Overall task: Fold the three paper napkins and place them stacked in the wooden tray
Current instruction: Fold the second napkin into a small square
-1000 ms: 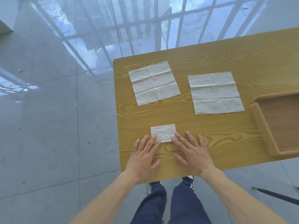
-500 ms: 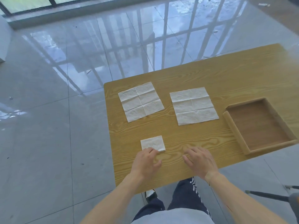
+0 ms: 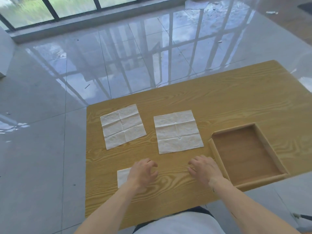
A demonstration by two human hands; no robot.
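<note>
Napkin one (image 3: 122,176) lies folded (two (image 3: 177,131) flat); left hand (image 3: 143,174) and right hand (image 3: 205,169) hover, fingers loosely curled, holding nothing; next, probably unfolded napkins.

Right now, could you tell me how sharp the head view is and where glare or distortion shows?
Head view: the napkins and tray are fairly sharp; both hands, left and right, look slightly soft; the window is smeared; the glossy floor mirrors the window bars brightly; the wide lens bows the table edges.
</note>
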